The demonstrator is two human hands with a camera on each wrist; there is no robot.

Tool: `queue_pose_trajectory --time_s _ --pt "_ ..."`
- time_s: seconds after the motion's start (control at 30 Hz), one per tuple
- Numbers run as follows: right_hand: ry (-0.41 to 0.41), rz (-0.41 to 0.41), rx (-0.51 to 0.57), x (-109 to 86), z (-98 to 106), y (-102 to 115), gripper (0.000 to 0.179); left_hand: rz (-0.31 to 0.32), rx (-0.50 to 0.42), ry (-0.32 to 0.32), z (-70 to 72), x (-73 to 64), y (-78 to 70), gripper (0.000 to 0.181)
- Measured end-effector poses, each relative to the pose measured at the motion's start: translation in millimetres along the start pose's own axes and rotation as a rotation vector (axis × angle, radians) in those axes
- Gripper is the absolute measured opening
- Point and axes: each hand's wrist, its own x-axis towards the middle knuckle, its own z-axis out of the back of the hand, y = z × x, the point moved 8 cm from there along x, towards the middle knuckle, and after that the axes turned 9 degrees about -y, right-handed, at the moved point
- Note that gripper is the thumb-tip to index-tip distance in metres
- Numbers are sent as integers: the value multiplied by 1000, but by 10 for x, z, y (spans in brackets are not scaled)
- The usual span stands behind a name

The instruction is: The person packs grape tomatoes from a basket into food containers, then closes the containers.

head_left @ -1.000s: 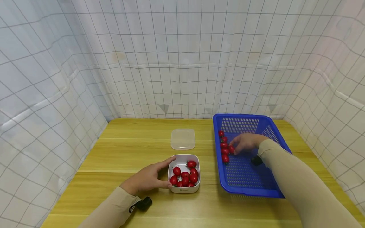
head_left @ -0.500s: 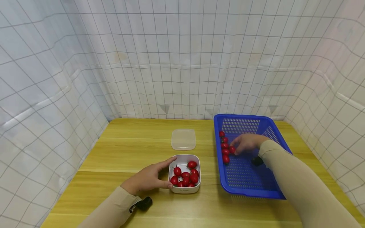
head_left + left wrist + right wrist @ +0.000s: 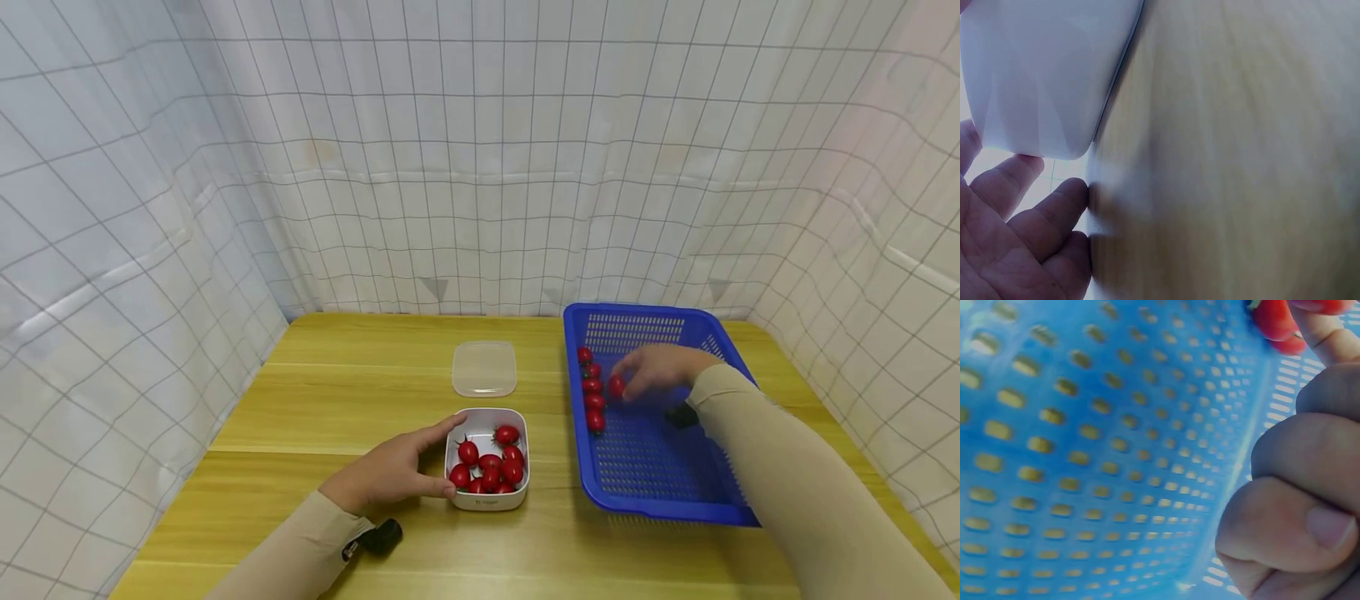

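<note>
A white square container [image 3: 489, 502] stands at the front middle of the table, several cherry tomatoes [image 3: 491, 478] inside. My left hand [image 3: 390, 468] rests on its left side, index finger at the back corner and thumb at the front one; the left wrist view shows other fingertips [image 3: 1030, 164] at its wall. Inside the blue basket [image 3: 652, 487], my right hand [image 3: 663, 367] pinches one cherry tomato [image 3: 617, 386] between thumb and index finger. The right wrist view shows this held tomato [image 3: 1327, 305] at the top edge and the remaining fingers curled.
Several more cherry tomatoes [image 3: 594, 402] line the basket's left wall. A translucent square lid [image 3: 484, 369] lies on the wooden table [image 3: 337, 400] behind the container. White curtains with a grid pattern [image 3: 480, 208] stand behind and at both sides.
The right hand has raised its cherry tomato slightly and drawn it to the right, away from the row along the basket wall. The left hand stays at the container.
</note>
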Motion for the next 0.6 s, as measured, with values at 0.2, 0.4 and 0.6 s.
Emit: queue_pose_trajectory --time_s 0.2,0.4,0.6 --pt "-50 24 34 -64 129 131 59 -7 8 -4 -8 1 -3 100" --pt "-63 70 75 -107 270 372 48 -3 12 -16 8 -10 -7 100" --pt "-91 141 65 -190 402 784 44 -1 0 -12 11 -8 -9 100"
